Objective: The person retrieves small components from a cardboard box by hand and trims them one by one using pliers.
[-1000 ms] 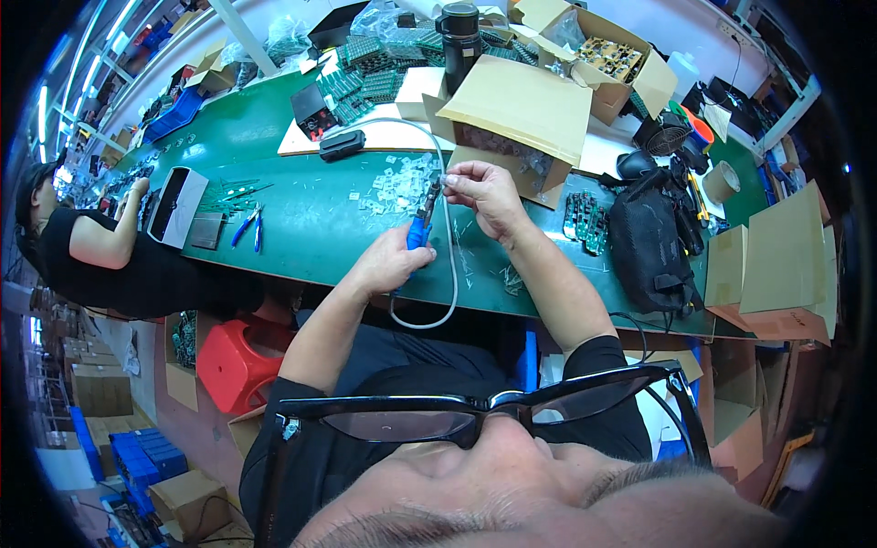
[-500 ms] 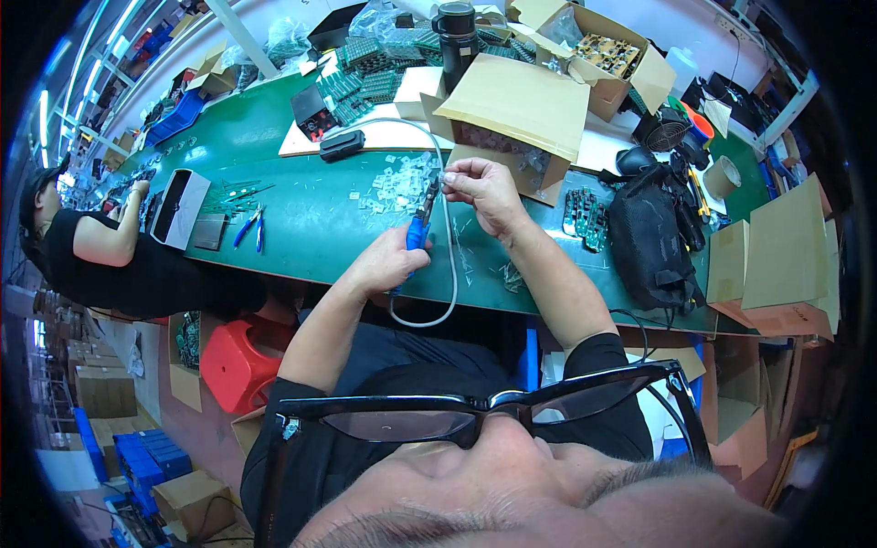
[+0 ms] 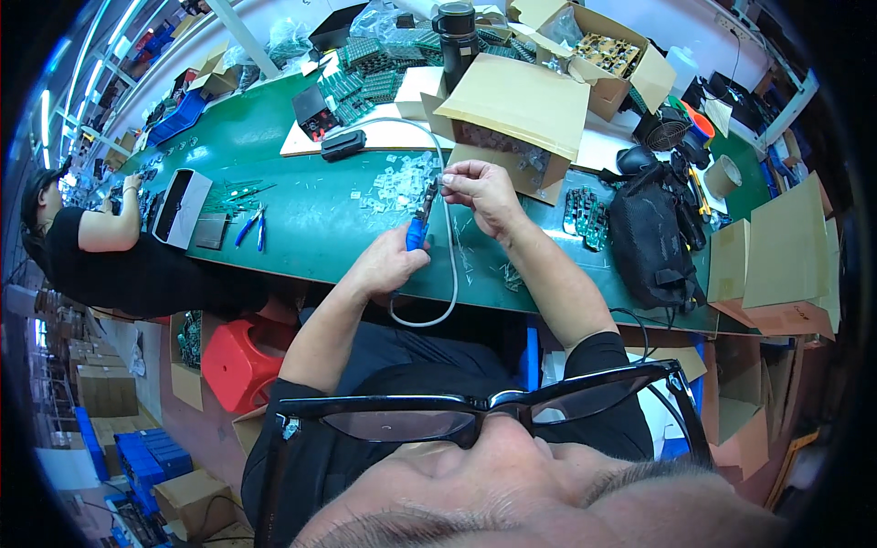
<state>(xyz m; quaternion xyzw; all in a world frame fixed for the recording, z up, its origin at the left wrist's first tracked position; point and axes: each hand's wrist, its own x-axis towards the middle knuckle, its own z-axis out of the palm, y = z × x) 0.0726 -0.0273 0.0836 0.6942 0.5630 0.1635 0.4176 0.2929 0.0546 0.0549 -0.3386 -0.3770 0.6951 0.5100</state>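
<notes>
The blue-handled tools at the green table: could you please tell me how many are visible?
2: one blue-handled tool is in the left hand, and a pair of blue-handled pliers lies on the green table, left of that hand. More may be hidden.

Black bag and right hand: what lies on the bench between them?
The head view shows green circuit boards lying on the bench between the right hand and the black bag.

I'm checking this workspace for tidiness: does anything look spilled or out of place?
Small pale pieces lie scattered on the green bench beyond the left hand, loose rather than boxed. That looks a bit untidy, though they may be laid out deliberately.
</notes>
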